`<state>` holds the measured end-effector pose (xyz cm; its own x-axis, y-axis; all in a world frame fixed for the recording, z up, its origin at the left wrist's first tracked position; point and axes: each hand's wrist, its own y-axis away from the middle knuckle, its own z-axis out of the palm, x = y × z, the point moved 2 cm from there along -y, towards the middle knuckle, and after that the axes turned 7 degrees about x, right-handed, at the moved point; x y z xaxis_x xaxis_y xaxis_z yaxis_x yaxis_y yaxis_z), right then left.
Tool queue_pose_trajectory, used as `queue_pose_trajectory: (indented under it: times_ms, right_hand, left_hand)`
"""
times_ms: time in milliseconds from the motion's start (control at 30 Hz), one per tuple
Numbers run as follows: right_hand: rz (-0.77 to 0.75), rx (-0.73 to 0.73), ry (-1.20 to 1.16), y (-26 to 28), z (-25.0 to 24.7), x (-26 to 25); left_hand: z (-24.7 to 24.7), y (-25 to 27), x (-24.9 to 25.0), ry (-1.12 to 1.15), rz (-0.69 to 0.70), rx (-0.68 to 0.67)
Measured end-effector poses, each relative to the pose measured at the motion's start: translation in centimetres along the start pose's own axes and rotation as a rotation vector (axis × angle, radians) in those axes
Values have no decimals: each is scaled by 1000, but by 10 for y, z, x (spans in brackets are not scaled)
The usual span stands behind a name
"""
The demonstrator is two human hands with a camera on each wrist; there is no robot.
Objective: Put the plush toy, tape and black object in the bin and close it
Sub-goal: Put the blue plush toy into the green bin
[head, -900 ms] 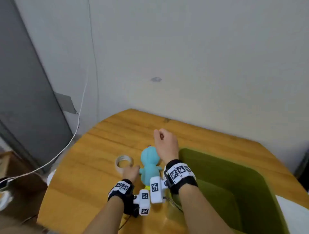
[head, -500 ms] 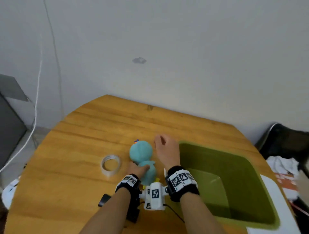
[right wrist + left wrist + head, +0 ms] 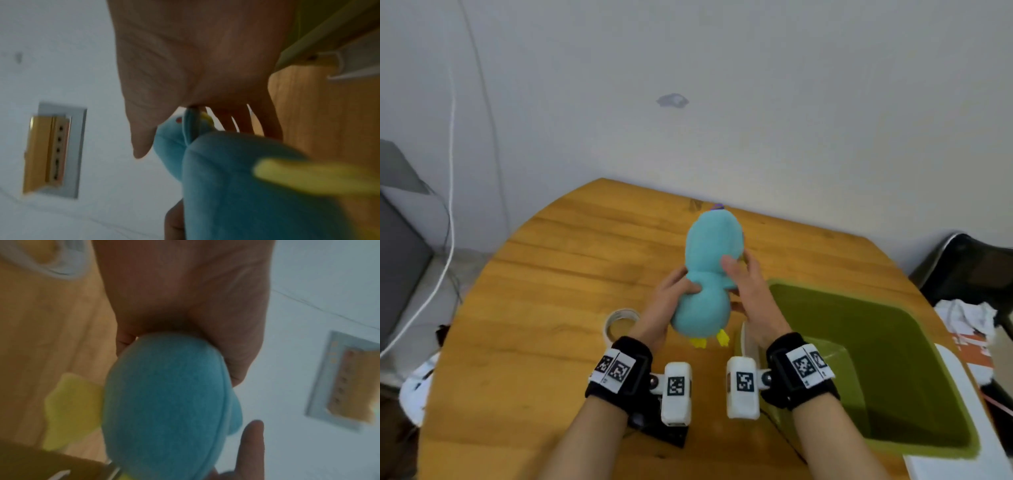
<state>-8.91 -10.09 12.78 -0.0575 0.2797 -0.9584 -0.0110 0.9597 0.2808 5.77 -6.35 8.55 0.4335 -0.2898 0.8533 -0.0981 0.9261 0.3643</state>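
Now both your hands hold the plush toy (image 3: 705, 291) off the bench (image 3: 551, 274), left hand (image 3: 667, 301) and right hand (image 3: 753, 298) gripping its sides; half a second ago it lay flat. The bin (image 3: 893, 448) sits open at the right edge, so drop it in next.

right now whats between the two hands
The teal plush toy, held off the table with the left hand and right hand gripping its sides. Clearest in the head view.

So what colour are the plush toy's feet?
Yellow, on a light blue plush toy; the feet show best in the head view.
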Motion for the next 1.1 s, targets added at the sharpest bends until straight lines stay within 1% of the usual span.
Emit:
queue_pose_trajectory:
  times_ms: [33, 100, 167, 200, 267, 367, 433, 500, 566, 666, 733, 833, 900, 966, 1100]
  right_hand:
    - [27, -21, -87, 2, -4, -4]
    - [36, -39, -211, 4, -17, -13]
    - [23, -36, -259, 3, -34, -22]
    - [18, -34, -277, 2, -43, -25]
    - [-15, -4, -291, -2, -65, -29]
    - [-114, 56, -234, -3, -108, -44]
    - [-212, 98, -93, -2, -137, -56]
    - [-342, 73, 89, -1, -166, -63]
    - [-426, -9, 341, -4, -191, -58]
    - [-467, -176, 834, -13, -219, -31]
    - [-479, -294, 1107, -21, -231, -4]
    - [-460, -462, 1331, -35, -246, 38]
    - [-471, -532, 1469, -47, -246, 60]
    - [-518, -568, 1544, -60, -243, 76]
    - [-617, -585, 1683, -78, -227, 101]
  left_hand:
    - [7, 6, 11, -82, 45, -17]
    - [25, 18, 28, -232, 146, -33]
    - [47, 29, 41, -320, 250, -42]
    - [57, 30, 45, -334, 275, -37]
    - [74, 24, 46, -268, 243, 0]
    - [90, 3, 34, -112, 64, 175]
    - [95, -8, 21, -26, -78, 271]
    - [106, -15, 7, -13, -187, 307]
    - [123, -19, -4, -37, -245, 318]
    - [151, -20, -22, -41, -328, 282]
    - [166, -21, -33, -40, -382, 263]
    - [177, -33, -49, -131, -375, 318]
    - [174, -41, -56, -143, -366, 374]
    - [173, -42, -58, -171, -341, 430]
    - [175, -43, -63, -189, -285, 475]
